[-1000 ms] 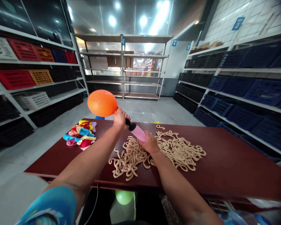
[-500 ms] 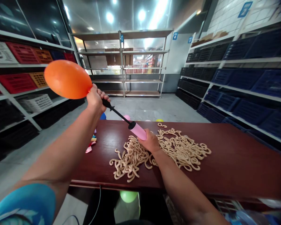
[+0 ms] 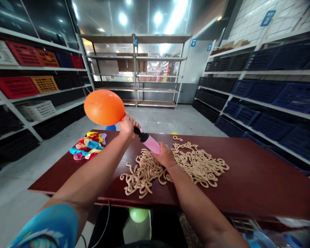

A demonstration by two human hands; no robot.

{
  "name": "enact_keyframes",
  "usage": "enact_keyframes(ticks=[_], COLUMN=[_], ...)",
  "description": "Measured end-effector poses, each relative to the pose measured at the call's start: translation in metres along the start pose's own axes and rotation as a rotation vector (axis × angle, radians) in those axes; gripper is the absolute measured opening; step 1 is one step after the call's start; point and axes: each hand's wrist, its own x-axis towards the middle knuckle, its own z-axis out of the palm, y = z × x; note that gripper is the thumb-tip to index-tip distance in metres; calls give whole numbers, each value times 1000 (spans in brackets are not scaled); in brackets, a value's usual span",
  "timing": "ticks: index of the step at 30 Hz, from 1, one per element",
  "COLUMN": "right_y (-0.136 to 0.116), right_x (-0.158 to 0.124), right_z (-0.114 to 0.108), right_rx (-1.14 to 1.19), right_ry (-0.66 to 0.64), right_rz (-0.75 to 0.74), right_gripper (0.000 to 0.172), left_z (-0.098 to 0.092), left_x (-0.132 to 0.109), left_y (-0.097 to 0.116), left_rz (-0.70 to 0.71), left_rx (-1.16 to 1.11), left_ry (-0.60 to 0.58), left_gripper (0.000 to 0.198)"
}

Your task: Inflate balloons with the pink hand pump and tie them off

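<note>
An inflated orange balloon [image 3: 104, 107] sticks out to the left of my left hand [image 3: 127, 125]. That hand is closed around the balloon's neck and the black end of a hand balloon pump [image 3: 151, 143]; the nozzle is hidden by the fingers. My right hand [image 3: 165, 155] grips the lower end of the pump's pink barrel. The black rod between the two parts is almost wholly inside the barrel. Beneath and beside my right hand lie piles of tan, curled, rope-like pieces [image 3: 198, 163] on the dark red table [image 3: 258, 172].
Limp coloured balloons [image 3: 89, 146] lie in a heap on the table's left side. A green balloon [image 3: 138, 215] is below the front edge, near my legs. Shelves with red crates [image 3: 17, 86] stand left, and shelves with dark blue crates [image 3: 268, 127] stand right.
My left hand has moved down and right toward my right hand, bringing the balloon along and pushing the rod into the barrel. The heap of limp balloons has come into fuller view.
</note>
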Motion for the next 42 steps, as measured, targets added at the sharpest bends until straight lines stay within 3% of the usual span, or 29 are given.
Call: enact_keyframes(ticks=[7,10,13,21,24,28,34,36,39,42], right_y=[2,1,3,6,4,1,1,2,3,4], right_x=[3,3,1,-2,-3,-2,3,4,3,1], right_z=[4,6,7,5,4,3,5,5,5,3], right_rx=[55,55,37,-3,-22,9,57,63,46,19], right_ry=[41,57,38,1,-4,19,34,41,37,14], right_rz=[-14,-3,9,-4,0,-28,-18,-14,5,10], right_gripper=[43,43,40,38,38,42,45,45,43,39], left_z=[6,9,5,-7,-6,-4,2,4,4,0], left_x=[22,28,30,3,-8,-2,21,26,31,31], left_y=[91,108,93,-14,-27,-2,79,97,100,75], left_rz=[84,110,117,13,-13,-21,50,84,115,95], left_rx=[17,36,30,-4,-27,-15,3,19,19,-3], left_ry=[-3,-19,-14,0,10,19,29,16,9,24], left_gripper=[45,44,44,47,45,45,44,43,43,44])
